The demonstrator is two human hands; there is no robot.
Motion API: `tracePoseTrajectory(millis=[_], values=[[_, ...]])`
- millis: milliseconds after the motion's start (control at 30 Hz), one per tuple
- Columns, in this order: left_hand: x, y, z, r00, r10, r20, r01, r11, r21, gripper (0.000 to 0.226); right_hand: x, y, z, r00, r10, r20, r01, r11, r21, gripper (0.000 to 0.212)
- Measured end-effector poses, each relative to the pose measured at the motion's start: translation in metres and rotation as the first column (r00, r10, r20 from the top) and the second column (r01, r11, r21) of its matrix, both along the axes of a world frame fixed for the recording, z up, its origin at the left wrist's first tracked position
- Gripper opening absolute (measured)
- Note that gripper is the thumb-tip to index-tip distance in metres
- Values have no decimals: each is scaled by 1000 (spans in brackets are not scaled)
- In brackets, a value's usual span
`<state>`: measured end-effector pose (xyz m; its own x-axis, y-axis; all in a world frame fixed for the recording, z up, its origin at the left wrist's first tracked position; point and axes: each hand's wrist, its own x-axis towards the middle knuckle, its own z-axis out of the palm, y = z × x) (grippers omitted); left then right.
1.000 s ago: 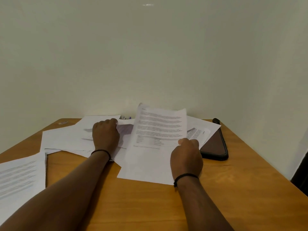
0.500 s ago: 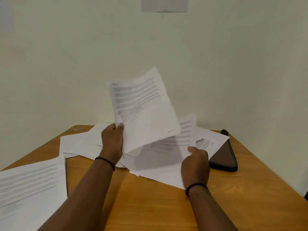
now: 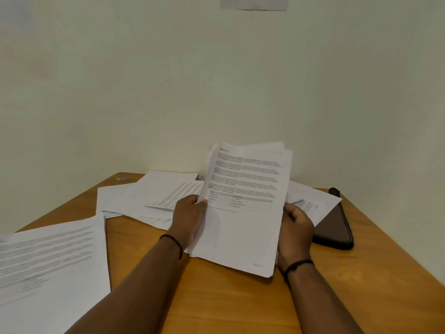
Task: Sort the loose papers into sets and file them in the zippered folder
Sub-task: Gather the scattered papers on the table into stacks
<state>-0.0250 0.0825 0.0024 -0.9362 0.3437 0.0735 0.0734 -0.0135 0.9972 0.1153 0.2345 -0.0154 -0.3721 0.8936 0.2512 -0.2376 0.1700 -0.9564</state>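
Wall [image 3: 168, 92]: pale, it rose behind the table and filled the upper view; a grey sheet [image 3: 254, 3] hung on it high above the held stack.
Table [image 3: 228, 300]: orange-brown wood, it lay beneath the held stack and reached into the corner.
Near sheets [image 3: 48, 268]: printed pages lay flat on the table, well to the left of the held stack, at the near edge.
Held stack [image 3: 243, 208]: several printed pages, tilted up off the table, text and a small chart facing the camera; bottom edge near the tabletop.
Scattered papers [image 3: 149, 196]: overlapping loose sheets lay behind and to the left of the held stack; more [image 3: 310, 203] lay to its right.
Zippered folder [image 3: 334, 227]: dark and flat, it lay just right of the held stack, partly under loose sheets.
Left hand [image 3: 189, 219]: it grasped the left edge of the held stack, thumb on the front.
Right hand [image 3: 295, 227]: it grasped the right edge of the held stack, fingers curled behind.
Wristbands: a dark band [image 3: 172, 242] circled the left wrist, another [image 3: 297, 265] the right.
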Motion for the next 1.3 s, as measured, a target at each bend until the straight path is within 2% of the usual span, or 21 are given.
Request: tracePoseTrajectory(millis=[67, 133, 233, 267, 300, 333, 367, 467, 600, 667, 767, 833, 933, 1033, 1167, 1300], values=[[-2, 0, -4, 996, 33, -83, -33, 999, -1, 7, 2, 0, 6, 999, 30, -39, -34, 994, -107, 20], [-3, 1, -7, 987, 46, -151, -47, 999, -4, 14, 0, 2, 5, 996, 85, -29, -88, 985, -146, 21], [-5, 4, -10, 983, 80, -164, -84, 996, -16, 26, -4, 0, 0, 976, 218, 18, -215, 972, -99, 50], [-5, 5, -10, 982, 71, -176, -79, 996, -37, 20, -3, -2, -1, 968, 246, 47, -242, 967, -76, 43], [-5, 6, -12, 984, 48, -171, -57, 997, -43, 10, -2, -4, -1, 962, 256, 92, -253, 967, -35, 26], [-4, 5, -11, 987, 31, -158, -38, 999, -39, 11, -2, -5, -1, 959, 244, 144, -249, 968, 19, 9], [-4, 4, -12, 991, 28, -129, -31, 999, -20, 20, -1, -5, 0, 956, 227, 187, -242, 968, 60, 6], [1, -5, -5, 998, -2, -65, 5, 999, 47, 24, 12, -10, 1, 948, 271, 165, -285, 956, 73, 15], [16, -23, 22, 975, -174, -135, 177, 984, 8, 20, 33, -13, 12, 941, 335, 36, -335, 942, -14, 24], [23, -38, 38, 947, -255, -197, 269, 962, 45, 20, 39, -20, 28, 948, 318, -14, -318, 948, 17, 25], [36, -60, 55, 919, -282, -275, 322, 940, 114, 26, 48, -38, 55, 959, 281, -31, -277, 956, 97, 26], [45, -66, 54, 926, -281, -254, 324, 935, 148, 29, 54, -49, 59, 957, 289, 0, -287, 950, 123, 27], [64, -73, 33, 939, -286, -192, 308, 947, 93, 28, 68, -71, 32, 947, 268, 176, -293, 946, 137, 28], [79, -82, 23, 955, -246, -165, 260, 963, 73, 21, 80, -90, 17, 931, 175, 319, -253, 942, 222, 26], [78, -111, 42, 982, -92, -166, 113, 986, 122, 15, 74, -114, 39, 943, 119, 309, -209, 938, 276, 24], [57, -169, 56, 987, 89, -130, -89, 996, 12, 7, 44, -153, 54, 905, 209, 371, -310, 921, 237, 24]])
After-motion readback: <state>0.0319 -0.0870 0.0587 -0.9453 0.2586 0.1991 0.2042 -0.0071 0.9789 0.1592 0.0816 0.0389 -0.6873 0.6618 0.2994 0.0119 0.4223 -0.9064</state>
